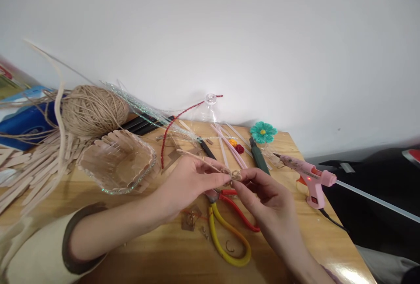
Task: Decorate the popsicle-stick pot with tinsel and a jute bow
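My left hand [197,174] and my right hand [267,203] meet above the middle of the table. Both pinch a short piece of brown twine [234,174] that is looped or knotted between the fingertips. One loose end of it sticks out to the left over my left hand. Just below lie scissors [229,255] with one yellow and one red handle, their blades partly hidden by my hands. Left of my hands stands a bowl made of craft sticks [120,161], with glittery trim along part of its rim.
A ball of twine [95,109], loose craft sticks [36,170] and a blue packet [29,120] fill the left. A pink glue gun [310,177] with a cord lies at the right edge. Behind are a clear bottle top [210,109], a teal flower [263,132] and a red pipe cleaner [169,128].
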Demonstrator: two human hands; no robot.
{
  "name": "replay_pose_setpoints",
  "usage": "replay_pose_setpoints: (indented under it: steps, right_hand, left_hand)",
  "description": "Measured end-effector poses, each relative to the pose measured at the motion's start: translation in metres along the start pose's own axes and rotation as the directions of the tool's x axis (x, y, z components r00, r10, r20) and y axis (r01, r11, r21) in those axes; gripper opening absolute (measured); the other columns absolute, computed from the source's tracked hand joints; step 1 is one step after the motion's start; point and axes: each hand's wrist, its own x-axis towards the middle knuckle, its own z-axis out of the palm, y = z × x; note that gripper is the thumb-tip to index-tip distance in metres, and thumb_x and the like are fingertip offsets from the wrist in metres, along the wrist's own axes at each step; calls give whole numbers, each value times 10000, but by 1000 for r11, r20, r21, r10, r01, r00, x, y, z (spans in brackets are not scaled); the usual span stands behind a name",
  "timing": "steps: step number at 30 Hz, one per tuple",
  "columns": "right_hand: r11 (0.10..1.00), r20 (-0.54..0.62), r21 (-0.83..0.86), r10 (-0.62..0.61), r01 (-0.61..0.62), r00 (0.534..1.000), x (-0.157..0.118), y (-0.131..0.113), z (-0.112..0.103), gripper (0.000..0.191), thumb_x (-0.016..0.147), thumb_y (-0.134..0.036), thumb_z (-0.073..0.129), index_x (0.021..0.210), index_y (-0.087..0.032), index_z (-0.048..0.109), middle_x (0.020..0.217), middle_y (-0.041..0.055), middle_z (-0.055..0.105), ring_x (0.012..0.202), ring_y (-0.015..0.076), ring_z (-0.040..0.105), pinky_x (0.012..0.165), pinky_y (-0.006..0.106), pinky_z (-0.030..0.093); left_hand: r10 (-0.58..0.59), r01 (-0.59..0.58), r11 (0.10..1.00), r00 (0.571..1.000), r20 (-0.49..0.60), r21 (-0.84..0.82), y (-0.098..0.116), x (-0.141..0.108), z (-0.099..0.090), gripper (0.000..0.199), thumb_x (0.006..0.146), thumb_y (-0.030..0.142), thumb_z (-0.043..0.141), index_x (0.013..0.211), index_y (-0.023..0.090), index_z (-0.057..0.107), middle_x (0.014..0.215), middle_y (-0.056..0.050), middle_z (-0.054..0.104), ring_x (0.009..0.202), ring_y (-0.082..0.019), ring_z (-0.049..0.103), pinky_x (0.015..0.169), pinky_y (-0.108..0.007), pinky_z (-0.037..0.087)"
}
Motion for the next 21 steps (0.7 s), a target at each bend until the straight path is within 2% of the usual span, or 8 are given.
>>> replay_pose_setpoints:
  steps: [6, 11, 21]
  right_hand:
    - [999, -27, 37, 22, -21, 999, 4, 3, 0, 144, 777, -302, 577, 689, -189, 591, 627, -7, 589, 559, 117, 534, 511, 218, 434]
    - [999, -20, 33, 13, -12, 1000, 3, 2, 0, 140, 773, -298, 587, 688, -188, 601, 637, -8, 599, 568, 118, 538, 519, 220, 434]
    - [999, 87, 36, 7, -10, 996, 3, 3, -1, 140, 803, -296, 557, 715, -192, 587, 660, -16, 579, 604, 113, 519, 546, 211, 426]
  left_hand:
    - [-26, 28, 998, 999, 29, -48, 1, 0, 1, 123, 641, 222, 636, 729, 145, 675, 740, -18, 649, 681, -126, 573, 574, -214, 452]
    - [-71, 71, 997, 997, -3, -22, 0, 2, 2, 172, 601, 254, 684, 721, 148, 623, 661, 3, 622, 603, -116, 550, 563, -233, 438]
    - [-59, 59, 996, 998, -11, 65, -1, 3, 1, 90, 606, 238, 653, 633, 163, 611, 574, 29, 579, 550, -104, 511, 562, -233, 408]
